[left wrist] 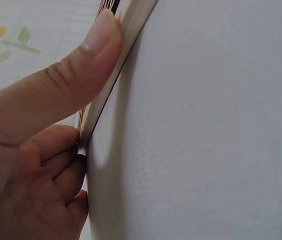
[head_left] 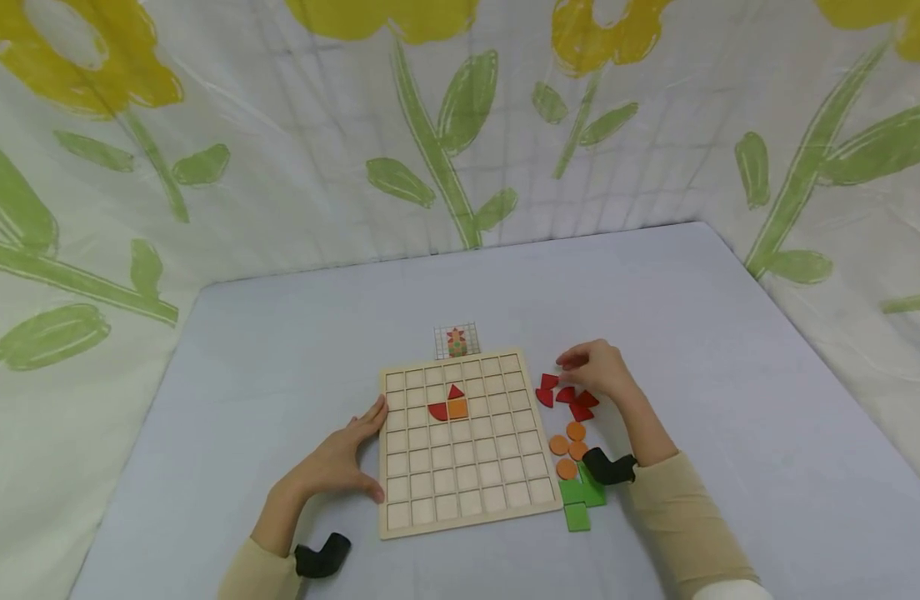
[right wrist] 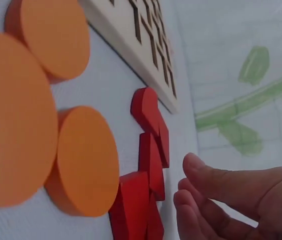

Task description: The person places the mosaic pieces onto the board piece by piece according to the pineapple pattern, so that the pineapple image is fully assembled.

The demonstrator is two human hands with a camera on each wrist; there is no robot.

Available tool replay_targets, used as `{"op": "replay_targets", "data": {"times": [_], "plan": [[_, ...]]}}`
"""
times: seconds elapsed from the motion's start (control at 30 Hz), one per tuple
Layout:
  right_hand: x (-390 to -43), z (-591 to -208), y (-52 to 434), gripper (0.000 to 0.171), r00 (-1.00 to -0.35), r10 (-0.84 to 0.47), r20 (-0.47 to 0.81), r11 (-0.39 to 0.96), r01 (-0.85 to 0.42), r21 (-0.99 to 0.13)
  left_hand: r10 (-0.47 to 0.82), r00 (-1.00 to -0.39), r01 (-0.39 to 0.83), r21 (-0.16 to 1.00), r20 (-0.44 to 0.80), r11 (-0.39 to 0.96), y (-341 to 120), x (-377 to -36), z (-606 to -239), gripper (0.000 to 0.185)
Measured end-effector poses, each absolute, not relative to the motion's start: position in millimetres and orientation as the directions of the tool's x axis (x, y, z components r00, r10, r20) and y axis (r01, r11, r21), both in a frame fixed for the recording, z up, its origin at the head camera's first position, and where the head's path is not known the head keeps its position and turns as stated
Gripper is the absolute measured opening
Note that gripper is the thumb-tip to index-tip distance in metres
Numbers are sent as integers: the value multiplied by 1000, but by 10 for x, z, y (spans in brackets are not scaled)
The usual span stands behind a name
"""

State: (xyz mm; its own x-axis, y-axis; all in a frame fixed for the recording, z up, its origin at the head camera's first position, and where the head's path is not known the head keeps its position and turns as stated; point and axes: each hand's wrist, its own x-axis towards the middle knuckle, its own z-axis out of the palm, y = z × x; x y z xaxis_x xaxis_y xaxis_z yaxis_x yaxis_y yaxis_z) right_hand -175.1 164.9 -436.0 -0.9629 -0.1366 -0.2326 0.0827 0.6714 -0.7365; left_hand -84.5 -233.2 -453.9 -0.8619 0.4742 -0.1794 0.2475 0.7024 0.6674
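Note:
A wooden grid board (head_left: 471, 478) lies on the table. In its cells sit a red triangle (head_left: 456, 392), a red quarter-circle piece (head_left: 437, 411) and an orange square (head_left: 457, 408). My left hand (head_left: 338, 461) rests along the board's left edge, thumb and fingers spread; the left wrist view shows the thumb (left wrist: 88, 55) against the rim. Over the loose red pieces (head_left: 582, 407) right of the board is my right hand (head_left: 597, 369). In the right wrist view its thumb (right wrist: 226, 186) and loosely bent fingers stand beside those pieces, with nothing seen between them.
Orange discs (head_left: 567, 469) and green squares (head_left: 577, 517) lie along the board's right side, some partly behind the black wrist device (head_left: 608, 467). A small pattern card (head_left: 456, 341) lies at the board's far edge. Behind the table hangs a flower-painted curtain (head_left: 280, 167).

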Motion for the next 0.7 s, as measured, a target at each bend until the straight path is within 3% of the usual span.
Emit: {"op": "replay_targets", "data": {"times": [0.27, 0.5, 0.7], "plan": [[-1787, -4407, 1602, 18, -950, -164, -265, 695, 80, -715, 468, -864, 235, 674, -185, 701, -2310, -835, -4514, 123], [-1833, -4409, 1542, 14, -972, -155, -176, 747, 1, -665, 456, -868, 217, 676, -195, 704, -2302, -821, -4520, 123], [-1786, -4390, 1490, 20, -963, -212, -166, 720, -39, -693, 465, -867, 244, 665, -176, 706, -2312, -830, -4516, 124]]}}
